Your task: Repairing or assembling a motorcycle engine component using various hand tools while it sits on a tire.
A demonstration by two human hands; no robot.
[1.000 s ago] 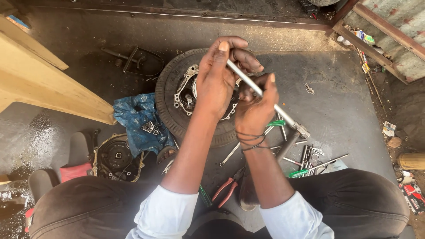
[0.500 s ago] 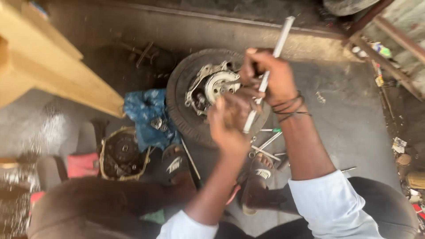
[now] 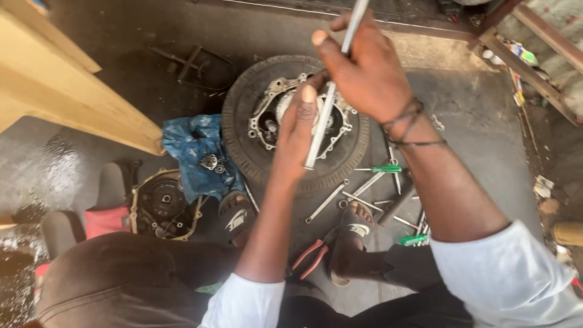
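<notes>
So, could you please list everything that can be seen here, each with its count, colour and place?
metal rod: one, silver, held upright over the tyre
tyre: one, black, flat on the floor, centre
engine part: one, grey metal, lying in the tyre
plastic bag: one, blue, left of the tyre
round cover: one, dark with a pale rim, lower left
wooden plank: one, yellow, upper left
spanners: several, silver, below the tyre
screwdrivers: two, green handles, right of the tyre
pliers: one, red handles, between the feet
sandals: two, black, on the feet
left hand: one, against the rod's lower part
right hand: one, gripping the rod higher up
</notes>
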